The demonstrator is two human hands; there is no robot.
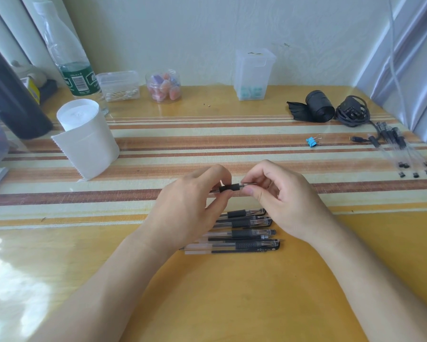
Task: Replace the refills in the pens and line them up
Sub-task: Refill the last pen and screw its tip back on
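Two hands hold one pen.
Left hand [185,208] grips the pen [229,188]; right hand [284,196] pinches its tip above more pens [244,233].

Bare forearms angle inward as the left hand [190,206] and right hand [288,201] meet, curled fingers pinching one pen [229,188].

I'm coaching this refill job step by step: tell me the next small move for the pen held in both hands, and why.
Probably push the thin protruding piece into the clear, black-gripped plastic pen: the right hand pinches that piece, the left hand grips the pen.
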